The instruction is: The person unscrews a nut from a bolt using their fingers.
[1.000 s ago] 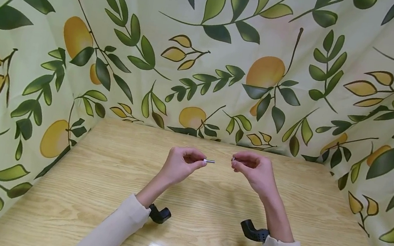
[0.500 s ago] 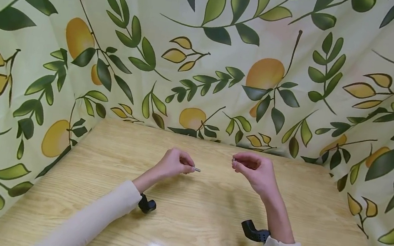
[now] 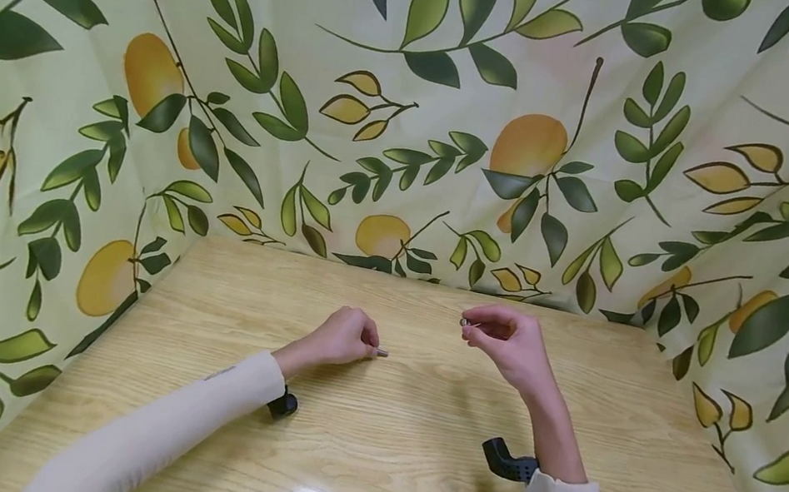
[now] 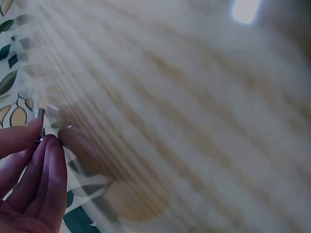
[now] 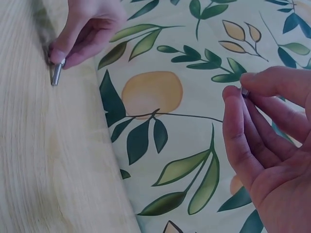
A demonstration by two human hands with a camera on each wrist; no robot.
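Note:
My left hand (image 3: 340,337) pinches a small silver bolt (image 3: 382,353) low over the wooden table. In the right wrist view its shank (image 5: 57,75) sticks out past the fingertips, close to the tabletop; whether it touches cannot be told. The bolt's head is hidden by the fingers. Higher and to the right, my right hand (image 3: 505,344) pinches a tiny metal piece (image 3: 464,321) that looks like a nut. Thumb and fingertips cover most of that piece (image 5: 245,91). The two hands are apart. In the left wrist view the bolt (image 4: 40,113) shows between thumb and fingers.
The wood-grain table (image 3: 396,448) lies under both hands, with bright light reflections near its front. A leaf-and-fruit printed cloth (image 3: 413,114) stands around the back and sides. Black wrist mounts (image 3: 510,461) sit at both sleeves.
My left hand has moved left and down toward the tabletop with the bolt, away from the right hand. My right hand has stayed almost in place, still pinching the small metal piece.

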